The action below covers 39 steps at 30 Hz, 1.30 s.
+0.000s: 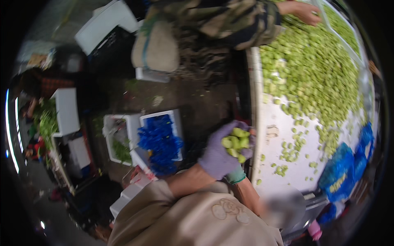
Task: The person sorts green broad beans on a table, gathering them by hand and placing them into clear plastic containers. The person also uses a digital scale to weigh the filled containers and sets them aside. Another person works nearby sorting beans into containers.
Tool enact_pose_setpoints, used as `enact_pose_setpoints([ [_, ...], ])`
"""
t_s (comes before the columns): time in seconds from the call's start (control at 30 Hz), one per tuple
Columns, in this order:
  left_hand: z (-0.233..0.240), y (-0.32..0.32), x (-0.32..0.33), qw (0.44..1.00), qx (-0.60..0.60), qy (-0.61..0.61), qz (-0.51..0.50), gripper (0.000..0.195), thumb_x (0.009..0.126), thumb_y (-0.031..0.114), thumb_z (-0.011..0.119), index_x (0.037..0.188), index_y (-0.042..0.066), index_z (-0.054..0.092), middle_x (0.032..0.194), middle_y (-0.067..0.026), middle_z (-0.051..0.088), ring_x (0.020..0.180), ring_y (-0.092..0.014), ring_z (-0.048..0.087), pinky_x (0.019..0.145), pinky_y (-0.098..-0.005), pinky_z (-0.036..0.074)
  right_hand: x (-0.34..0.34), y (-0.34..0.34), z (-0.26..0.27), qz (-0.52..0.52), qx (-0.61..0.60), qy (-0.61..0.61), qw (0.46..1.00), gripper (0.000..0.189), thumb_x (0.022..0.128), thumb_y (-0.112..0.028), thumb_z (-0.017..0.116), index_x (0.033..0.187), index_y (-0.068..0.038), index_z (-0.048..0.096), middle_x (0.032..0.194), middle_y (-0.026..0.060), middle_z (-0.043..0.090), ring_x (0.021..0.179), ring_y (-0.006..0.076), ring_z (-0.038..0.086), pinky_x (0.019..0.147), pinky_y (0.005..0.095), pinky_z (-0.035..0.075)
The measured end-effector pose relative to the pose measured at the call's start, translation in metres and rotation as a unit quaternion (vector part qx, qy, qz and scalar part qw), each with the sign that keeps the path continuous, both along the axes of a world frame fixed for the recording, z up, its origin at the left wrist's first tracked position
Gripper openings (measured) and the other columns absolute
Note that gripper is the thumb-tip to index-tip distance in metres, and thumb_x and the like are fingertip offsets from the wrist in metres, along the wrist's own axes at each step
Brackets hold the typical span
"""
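Note:
My left hand (pixel 220 150), in a lavender knit glove, is cupped around several plump green vegetable pieces (pixel 236 142). From the other side my right hand (pixel 235 174), in a glove with a green cuff, presses against it and helps hold them; its fingers are mostly hidden. Both hands are at the near edge of a white-topped table (pixel 271 169). On that table lies a large heap of small green pieces, perhaps shelled beans (pixel 317 70), with smaller groups scattered nearer to me.
A co-worker's hand (pixel 303 12) and camouflage sleeve reach over the heap beside a white tray (pixel 335 32). Blue plastic bags (pixel 341 169) lie at the table's right. White foam boxes stand on the floor, one holding blue plastic (pixel 160 141), another leafy greens (pixel 121 150).

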<state>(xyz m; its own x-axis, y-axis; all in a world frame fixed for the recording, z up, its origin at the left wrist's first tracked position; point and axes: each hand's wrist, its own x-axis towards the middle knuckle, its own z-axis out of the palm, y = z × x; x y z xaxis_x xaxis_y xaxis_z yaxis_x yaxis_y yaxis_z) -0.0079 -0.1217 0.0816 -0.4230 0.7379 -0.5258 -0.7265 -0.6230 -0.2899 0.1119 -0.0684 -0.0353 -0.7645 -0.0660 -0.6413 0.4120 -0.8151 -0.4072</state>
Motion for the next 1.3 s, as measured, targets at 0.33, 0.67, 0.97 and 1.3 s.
enact_pose_setpoints([
  [0.33, -0.017, 0.065, 0.018, 0.89, -0.227, 0.391, -0.053, 0.018, 0.098, 0.018, 0.045, 0.093, 0.003, 0.054, 0.106, -0.0156, 0.057, 0.097, -0.027, 0.056, 0.079, -0.0356, 0.049, -0.021, 0.087, 0.108, -0.319, -0.183, 0.086, 0.926, 0.057, 0.103, -0.039, 0.033, 0.145, 0.0, 0.033, 0.147, 0.0119, 0.041, 0.134, 0.0269, 0.039, 0.115, 0.0403, 0.026],
  [0.67, -0.007, 0.185, 0.056, 0.643, -0.265, 0.714, -0.078, 0.008, 0.088, 0.003, 0.058, 0.084, -0.001, 0.064, 0.096, -0.0134, 0.066, 0.093, -0.026, 0.063, 0.086, -0.0348, 0.049, 0.01, 0.176, 0.104, -0.489, -0.052, -0.006, 0.871, 0.047, 0.102, -0.034, 0.04, 0.137, -0.003, 0.044, 0.137, 0.0139, 0.05, 0.123, 0.0274, 0.05, 0.108, 0.0392, 0.038],
  [0.97, -0.009, 0.357, 0.091, 0.619, -0.109, 0.77, -0.113, 0.015, 0.094, 0.012, 0.056, 0.096, 0.001, 0.065, 0.097, -0.0123, 0.067, 0.091, -0.028, 0.064, 0.083, -0.0341, 0.05, 0.04, 0.309, 0.103, -0.552, 0.34, -0.027, 0.761, 0.038, 0.101, -0.023, 0.043, 0.129, 0.001, 0.052, 0.134, 0.0143, 0.052, 0.124, 0.0211, 0.05, 0.107, 0.0338, 0.037],
  [1.3, -0.017, 0.316, 0.016, 0.607, -0.261, 0.712, -0.239, 0.022, 0.096, 0.012, 0.055, 0.114, 0.001, 0.063, 0.109, -0.0079, 0.067, 0.098, -0.013, 0.061, 0.085, -0.0256, 0.048, 0.072, 0.292, 0.113, -0.551, 0.485, -0.112, 0.67, 0.047, 0.1, -0.025, 0.044, 0.136, 0.006, 0.045, 0.14, 0.0136, 0.048, 0.13, 0.0215, 0.044, 0.111, 0.0366, 0.031],
])
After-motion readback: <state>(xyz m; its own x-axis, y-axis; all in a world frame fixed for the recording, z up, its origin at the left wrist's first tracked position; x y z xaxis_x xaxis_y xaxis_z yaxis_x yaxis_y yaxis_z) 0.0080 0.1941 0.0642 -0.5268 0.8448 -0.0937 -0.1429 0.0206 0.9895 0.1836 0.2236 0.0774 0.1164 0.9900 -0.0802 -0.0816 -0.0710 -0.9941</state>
